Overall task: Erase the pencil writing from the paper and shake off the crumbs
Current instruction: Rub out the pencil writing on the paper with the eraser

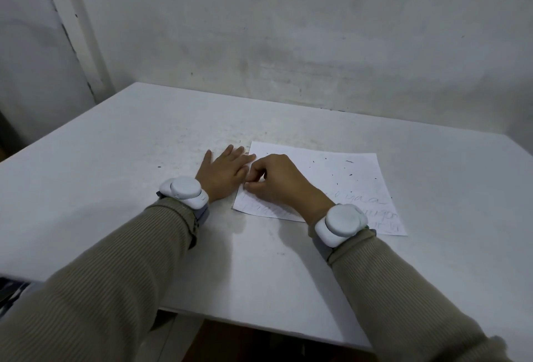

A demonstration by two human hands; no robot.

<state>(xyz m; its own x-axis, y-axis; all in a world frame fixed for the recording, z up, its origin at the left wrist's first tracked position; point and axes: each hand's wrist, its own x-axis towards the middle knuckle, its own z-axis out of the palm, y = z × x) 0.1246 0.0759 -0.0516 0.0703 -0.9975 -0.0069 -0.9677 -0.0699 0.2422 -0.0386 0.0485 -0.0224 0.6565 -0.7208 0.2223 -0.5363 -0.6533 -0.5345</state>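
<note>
Scuffed grey-white wall (317,30) at 12 o'clock, and below it a white counter (115,188) filling most of the view. On the counter, a little toward 3 o'clock of its middle, lying flat: the paper (331,177), a white sheet turned slightly askew. Scattered over its 12-to-2 o'clock half, small dark crumbs (350,173); along its 5 o'clock part, faint pencil writing (372,201), partly hidden behind the right wrist. At the sheet's 9 o'clock edge, the left hand (223,172), palm down on the counter, fingers (239,151) straight and spread apart, the tips reaching the sheet's 11 o'clock corner. Just beside it, on the 9 o'clock part of the sheet, the right hand (281,181), fingers (261,177) curled in, thumb and forefinger drawn together low at the paper's edge; impossible to tell whether clamped on anything, the spot between them being hidden. On each wrist a white rounded band (184,191), above ribbed olive sleeves (115,275) coming in from 7 and 5 o'clock.
</note>
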